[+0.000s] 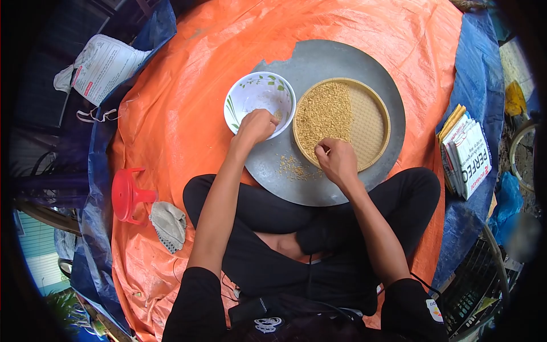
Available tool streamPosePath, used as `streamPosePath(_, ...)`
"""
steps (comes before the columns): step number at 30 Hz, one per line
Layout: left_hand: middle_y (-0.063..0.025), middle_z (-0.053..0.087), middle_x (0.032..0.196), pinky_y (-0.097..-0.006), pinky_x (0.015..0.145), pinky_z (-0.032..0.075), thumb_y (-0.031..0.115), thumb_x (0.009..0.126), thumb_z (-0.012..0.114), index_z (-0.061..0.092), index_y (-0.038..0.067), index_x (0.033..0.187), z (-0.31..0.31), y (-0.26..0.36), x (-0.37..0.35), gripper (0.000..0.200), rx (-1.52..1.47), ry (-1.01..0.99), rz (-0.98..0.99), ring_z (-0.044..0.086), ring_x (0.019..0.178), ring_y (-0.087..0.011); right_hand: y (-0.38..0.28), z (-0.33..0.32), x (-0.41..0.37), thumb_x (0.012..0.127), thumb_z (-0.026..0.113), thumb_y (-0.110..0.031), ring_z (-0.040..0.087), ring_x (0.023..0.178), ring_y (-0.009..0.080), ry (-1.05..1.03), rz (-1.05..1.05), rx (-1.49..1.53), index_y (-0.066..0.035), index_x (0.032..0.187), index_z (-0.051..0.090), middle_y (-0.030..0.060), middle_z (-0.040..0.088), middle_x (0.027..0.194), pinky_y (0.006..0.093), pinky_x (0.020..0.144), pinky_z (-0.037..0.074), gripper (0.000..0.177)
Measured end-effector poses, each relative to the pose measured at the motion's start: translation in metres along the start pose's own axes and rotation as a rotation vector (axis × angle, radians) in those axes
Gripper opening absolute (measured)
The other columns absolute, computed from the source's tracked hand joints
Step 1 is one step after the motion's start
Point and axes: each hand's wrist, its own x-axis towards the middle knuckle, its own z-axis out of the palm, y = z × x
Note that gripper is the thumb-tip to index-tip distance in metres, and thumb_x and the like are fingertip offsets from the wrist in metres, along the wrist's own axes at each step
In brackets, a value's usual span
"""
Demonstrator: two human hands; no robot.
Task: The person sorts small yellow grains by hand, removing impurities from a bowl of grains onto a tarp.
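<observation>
My left hand reaches over the near rim of a white bowl with green leaf patterns. Its fingers are curled together inside the bowl, near a small heap of grains; what they hold is hidden. At the near edge of a round woven bamboo tray, my right hand has thumb and fingers pinched together. Anything between them is too small to name. Golden unhusked grain covers the left part of the tray. Bowl and tray both rest on a round grey metal sheet with a broken edge.
Loose grains are scattered on the metal sheet before my crossed legs. An orange tarp lies beneath. Left are a red plastic stool and a grey cap; right, a stack of folded sacks. A white sack lies upper left.
</observation>
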Motion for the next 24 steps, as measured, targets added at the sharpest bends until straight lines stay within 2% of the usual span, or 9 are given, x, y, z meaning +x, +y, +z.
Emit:
streamPosePath(6, -0.0227, 0.074, 0.105, -0.0442, 0.093, 0.055, 0.007, 0.08, 0.058, 0.081, 0.011, 0.105, -0.003, 0.003, -0.002, 0.034, 0.042, -0.017, 0.015, 0.072, 0.098, -0.0391, -0.002, 0.0, 0.0, 0.085, 0.063, -0.02, 0.07, 0.073, 0.0395, -0.012, 0.003, -0.006, -0.002, 0.086, 0.076, 0.0202, 0.071, 0.076, 0.0472, 0.07, 0.055, 0.022)
streamPosePath(9, -0.0221, 0.074, 0.1, -0.0459, 0.087, 0.056, 0.01, 0.082, 0.058, 0.08, 0.013, 0.107, -0.005, 0.001, -0.002, 0.034, 0.116, -0.032, 0.081, 0.072, 0.093, -0.0386, -0.001, -0.001, 0.0, 0.085, 0.063, -0.021, 0.07, 0.073, 0.0397, -0.019, 0.006, -0.006, -0.002, 0.086, 0.076, 0.0202, 0.071, 0.076, 0.0472, 0.07, 0.055, 0.023)
streamPosePath(12, -0.0214, 0.074, 0.104, -0.0455, 0.089, 0.056, 0.01, 0.081, 0.058, 0.081, 0.013, 0.107, -0.006, 0.001, -0.002, 0.034, 0.152, -0.028, 0.103, 0.072, 0.095, -0.0383, 0.0, 0.0, 0.0, 0.085, 0.063, -0.021, 0.07, 0.073, 0.0398, -0.025, 0.01, -0.004, -0.002, 0.086, 0.076, 0.0202, 0.071, 0.076, 0.0472, 0.071, 0.055, 0.023)
streamPosePath(18, -0.0197, 0.076, 0.102, -0.0443, 0.091, 0.055, 0.011, 0.08, 0.06, 0.082, 0.01, 0.098, -0.007, -0.008, 0.011, 0.028, 0.063, -0.078, 0.122, 0.072, 0.095, -0.0361, -0.002, 0.0, -0.001, 0.085, 0.063, -0.021, 0.071, 0.074, 0.0397, -0.02, 0.009, -0.007, -0.003, 0.087, 0.076, 0.0201, 0.072, 0.078, 0.0472, 0.072, 0.056, 0.023)
streamPosePath(24, -0.017, 0.077, 0.1, -0.0415, 0.086, 0.056, 0.015, 0.08, 0.064, 0.082, 0.01, 0.095, -0.015, -0.012, 0.022, 0.024, -0.021, -0.213, 0.143, 0.073, 0.092, -0.0337, -0.001, 0.0, 0.001, 0.086, 0.063, -0.021, 0.071, 0.074, 0.0394, -0.02, 0.009, 0.015, -0.002, 0.088, 0.077, 0.02, 0.072, 0.078, 0.0468, 0.072, 0.056, 0.023)
